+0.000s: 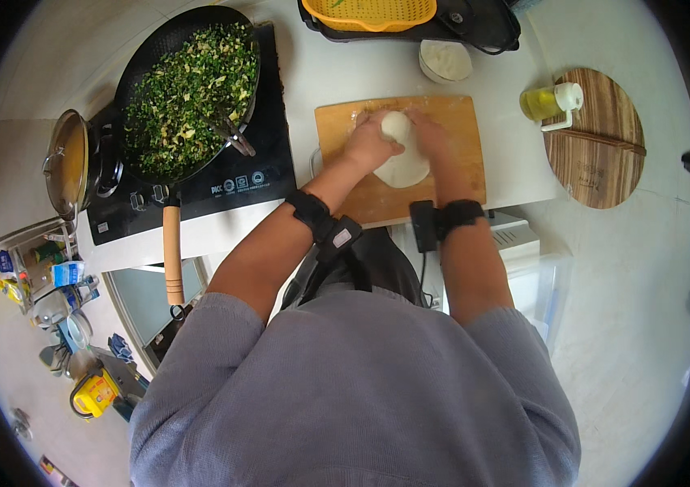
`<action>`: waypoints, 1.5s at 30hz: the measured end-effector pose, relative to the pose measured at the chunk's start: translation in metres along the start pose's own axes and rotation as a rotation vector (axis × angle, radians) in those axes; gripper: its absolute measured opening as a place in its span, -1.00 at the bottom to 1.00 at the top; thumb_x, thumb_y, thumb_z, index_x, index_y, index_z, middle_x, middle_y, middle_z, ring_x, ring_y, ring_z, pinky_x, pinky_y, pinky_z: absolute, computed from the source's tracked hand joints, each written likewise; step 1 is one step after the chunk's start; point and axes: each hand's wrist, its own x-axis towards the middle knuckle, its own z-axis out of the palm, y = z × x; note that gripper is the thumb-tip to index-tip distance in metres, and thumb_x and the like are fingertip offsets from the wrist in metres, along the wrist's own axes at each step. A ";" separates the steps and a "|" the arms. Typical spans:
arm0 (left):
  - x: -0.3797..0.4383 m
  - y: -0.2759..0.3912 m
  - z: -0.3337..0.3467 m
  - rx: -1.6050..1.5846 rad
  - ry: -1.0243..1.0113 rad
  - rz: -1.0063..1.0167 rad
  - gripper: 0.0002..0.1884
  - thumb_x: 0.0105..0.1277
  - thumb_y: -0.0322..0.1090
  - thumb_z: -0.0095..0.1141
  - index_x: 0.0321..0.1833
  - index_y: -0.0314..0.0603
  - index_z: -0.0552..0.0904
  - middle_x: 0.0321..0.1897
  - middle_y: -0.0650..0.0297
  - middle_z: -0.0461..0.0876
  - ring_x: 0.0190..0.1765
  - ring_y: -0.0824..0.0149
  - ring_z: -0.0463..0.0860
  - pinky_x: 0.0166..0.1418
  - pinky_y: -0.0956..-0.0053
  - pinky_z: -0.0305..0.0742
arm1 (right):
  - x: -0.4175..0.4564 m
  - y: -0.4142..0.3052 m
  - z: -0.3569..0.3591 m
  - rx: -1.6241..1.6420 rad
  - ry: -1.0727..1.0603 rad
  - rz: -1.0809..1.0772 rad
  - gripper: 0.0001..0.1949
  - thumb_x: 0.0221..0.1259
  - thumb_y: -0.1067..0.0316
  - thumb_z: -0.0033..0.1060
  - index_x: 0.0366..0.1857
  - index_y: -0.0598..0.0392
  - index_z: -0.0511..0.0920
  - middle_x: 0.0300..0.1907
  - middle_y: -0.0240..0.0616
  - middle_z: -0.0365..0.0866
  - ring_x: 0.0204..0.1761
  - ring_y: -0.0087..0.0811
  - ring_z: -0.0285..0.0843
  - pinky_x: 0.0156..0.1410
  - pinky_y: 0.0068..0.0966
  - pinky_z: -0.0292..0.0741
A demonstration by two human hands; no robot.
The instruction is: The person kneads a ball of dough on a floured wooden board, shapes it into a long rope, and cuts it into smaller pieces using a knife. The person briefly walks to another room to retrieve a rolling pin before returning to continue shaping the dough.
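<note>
White dough (pixel 404 168) lies on a wooden cutting board (pixel 454 182), with a rounded lump at its far end. My left hand (pixel 373 143) curls around that lump, the thumb on its near side and the fingers at its far left. Close against the dough's right side is my right hand (pixel 431 135), blurred, so its fingers and grip are unclear. Flour dusts the board's far edge.
On the left, a wok (pixel 129 143) of chopped greens and egg sits on a black induction cooktop (pixel 272 164), beside a glass-lidded pot (pixel 68 161). A flour bowl (pixel 446 64) stands behind the board. An oil bottle (pixel 542 103) and round wooden board (pixel 600 164) are at right.
</note>
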 end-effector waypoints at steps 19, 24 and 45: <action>-0.058 -0.009 0.025 -0.439 0.134 -0.349 -0.10 0.05 -0.23 0.35 0.41 -0.46 0.18 0.30 -0.19 0.29 0.35 -0.07 0.33 0.34 0.23 0.34 | -0.025 -0.009 0.020 -0.460 0.290 -0.308 -0.52 0.43 0.03 -0.31 -0.34 0.12 0.66 -0.32 -0.03 0.68 -0.22 0.09 0.60 -0.07 -0.05 0.48; 0.005 -0.010 0.014 -0.057 0.050 -0.245 -0.19 -0.14 -0.23 0.53 0.24 -0.24 0.44 0.07 -0.01 0.57 0.17 0.15 0.53 0.20 0.27 0.51 | -0.006 -0.025 -0.010 -0.369 -0.135 0.113 -0.52 0.42 -0.05 -0.36 0.11 0.00 0.52 0.15 0.07 0.49 0.21 0.01 0.42 0.30 -0.14 0.31; -0.044 -0.025 -0.028 -0.709 -0.069 -0.604 -0.54 0.27 -0.35 0.11 0.25 -0.21 0.41 0.04 0.19 0.54 0.06 0.25 0.56 0.22 0.38 0.42 | -0.021 -0.024 0.050 -0.186 0.391 -0.245 -0.60 0.33 -0.03 -0.07 -0.47 -0.06 0.72 -0.29 -0.29 0.69 -0.06 -0.25 0.52 0.15 -0.19 0.28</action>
